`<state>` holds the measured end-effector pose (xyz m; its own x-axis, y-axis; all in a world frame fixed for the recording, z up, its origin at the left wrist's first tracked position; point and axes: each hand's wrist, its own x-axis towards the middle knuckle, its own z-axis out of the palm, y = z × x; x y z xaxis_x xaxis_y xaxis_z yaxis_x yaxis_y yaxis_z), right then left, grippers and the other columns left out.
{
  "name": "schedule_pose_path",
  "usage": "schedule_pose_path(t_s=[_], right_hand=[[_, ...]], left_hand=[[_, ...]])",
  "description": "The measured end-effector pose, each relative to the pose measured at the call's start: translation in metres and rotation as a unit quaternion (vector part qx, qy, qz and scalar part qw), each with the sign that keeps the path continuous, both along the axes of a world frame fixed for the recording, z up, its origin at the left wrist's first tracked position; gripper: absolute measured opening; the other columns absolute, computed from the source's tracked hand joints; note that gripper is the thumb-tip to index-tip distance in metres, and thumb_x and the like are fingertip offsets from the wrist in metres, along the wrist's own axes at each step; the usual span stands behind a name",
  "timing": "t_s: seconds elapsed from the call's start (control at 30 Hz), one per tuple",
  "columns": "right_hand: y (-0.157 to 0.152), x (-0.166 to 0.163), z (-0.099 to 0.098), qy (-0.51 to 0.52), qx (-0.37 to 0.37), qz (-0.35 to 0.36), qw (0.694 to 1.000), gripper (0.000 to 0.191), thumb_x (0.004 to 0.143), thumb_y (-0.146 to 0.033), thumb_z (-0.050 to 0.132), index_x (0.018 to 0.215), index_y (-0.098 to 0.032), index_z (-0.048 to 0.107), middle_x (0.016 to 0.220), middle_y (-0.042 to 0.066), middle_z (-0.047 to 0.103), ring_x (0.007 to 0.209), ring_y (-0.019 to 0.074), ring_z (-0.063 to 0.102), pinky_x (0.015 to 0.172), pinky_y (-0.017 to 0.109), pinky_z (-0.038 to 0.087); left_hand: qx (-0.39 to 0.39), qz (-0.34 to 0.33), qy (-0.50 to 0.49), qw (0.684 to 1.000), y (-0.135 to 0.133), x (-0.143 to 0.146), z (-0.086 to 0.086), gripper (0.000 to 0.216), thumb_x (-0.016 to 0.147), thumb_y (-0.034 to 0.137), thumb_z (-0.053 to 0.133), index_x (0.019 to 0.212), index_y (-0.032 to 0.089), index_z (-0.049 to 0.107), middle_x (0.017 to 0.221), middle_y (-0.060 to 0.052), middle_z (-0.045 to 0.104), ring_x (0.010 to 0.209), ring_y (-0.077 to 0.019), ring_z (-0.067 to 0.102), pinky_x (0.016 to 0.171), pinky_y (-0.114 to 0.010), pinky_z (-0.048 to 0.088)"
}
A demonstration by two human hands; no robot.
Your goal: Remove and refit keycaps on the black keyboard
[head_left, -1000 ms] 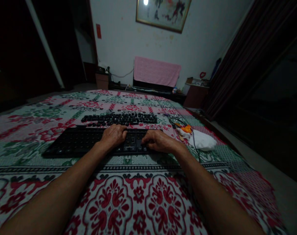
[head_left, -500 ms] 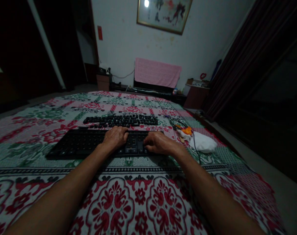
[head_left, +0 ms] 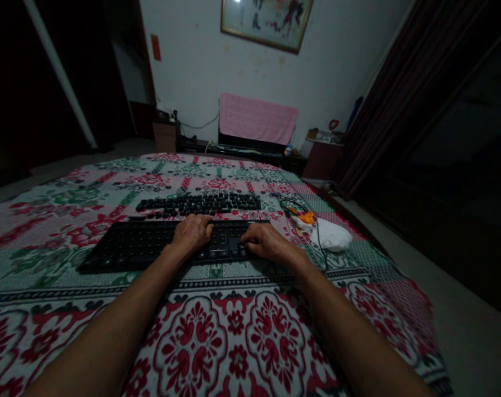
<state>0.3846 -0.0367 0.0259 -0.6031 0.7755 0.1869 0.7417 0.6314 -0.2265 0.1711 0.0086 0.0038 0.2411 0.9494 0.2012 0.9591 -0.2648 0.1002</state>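
Observation:
Two black keyboards lie on a flowered bedspread (head_left: 233, 336). My left hand (head_left: 191, 234) rests on the middle of the near keyboard (head_left: 138, 245), with its fingers curled and pressed together toward the far edge. My right hand (head_left: 263, 243) covers the right end of that keyboard, fingers bent with their tips on the keys. The far keyboard (head_left: 198, 203) lies just behind, untouched.
A white bundle (head_left: 332, 238) with an orange piece (head_left: 307, 218) and a black cable (head_left: 289, 205) lies right of the keyboards, near the bed's right edge. Beyond the bed stand a pink-draped screen (head_left: 257, 118), small cabinets (head_left: 323, 157) and a dark curtain (head_left: 393, 99).
Both hands stay on the near keyboard with almost no movement. The view has shifted slightly, so the scene sits a little further left in the frame.

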Motion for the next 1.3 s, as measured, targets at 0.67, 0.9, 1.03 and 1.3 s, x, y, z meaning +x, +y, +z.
schedule_pose_path(t_s=[0.67,0.9,1.03,1.3], right_hand=[[-0.011,-0.010,-0.005,-0.003,0.022,-0.060,0.998,0.020,0.081,-0.018,0.046,0.088,-0.016,0.065,0.081,0.005,0.056,0.077,0.0116,0.050,0.069,0.021,0.034],[-0.024,-0.023,-0.007,-0.027,0.062,-0.205,0.976,0.027,0.079,-0.036,0.047,0.083,-0.015,0.064,0.087,0.009,0.057,0.077,0.0157,0.053,0.070,0.026,0.038],[-0.026,-0.032,-0.003,-0.077,0.052,-0.258,0.962,0.033,0.078,-0.040,0.045,0.079,-0.015,0.066,0.088,0.012,0.060,0.080,0.0202,0.056,0.070,0.030,0.038],[-0.026,-0.055,0.012,-0.081,-0.032,-0.349,0.933,0.035,0.074,-0.038,0.049,0.091,-0.010,0.065,0.090,0.018,0.064,0.090,0.0284,0.058,0.075,0.038,0.040]], left_hand=[[0.014,-0.008,0.008,1.000,0.001,-0.001,-0.002,0.039,0.082,0.038,0.033,0.110,0.026,0.056,0.102,-0.005,0.063,0.096,-0.0215,0.054,0.078,-0.031,0.043],[0.026,-0.013,0.012,1.000,0.001,-0.001,-0.004,0.037,0.082,0.036,0.033,0.109,0.025,0.057,0.103,-0.004,0.063,0.095,-0.0213,0.054,0.079,-0.031,0.043],[0.030,-0.016,0.007,0.999,0.004,-0.001,-0.006,0.037,0.081,0.036,0.034,0.108,0.025,0.057,0.102,-0.005,0.063,0.095,-0.0221,0.054,0.078,-0.033,0.043],[0.029,-0.009,-0.007,1.000,0.005,-0.001,-0.009,0.037,0.081,0.036,0.035,0.109,0.026,0.057,0.102,-0.004,0.063,0.096,-0.0206,0.053,0.080,-0.031,0.042]])
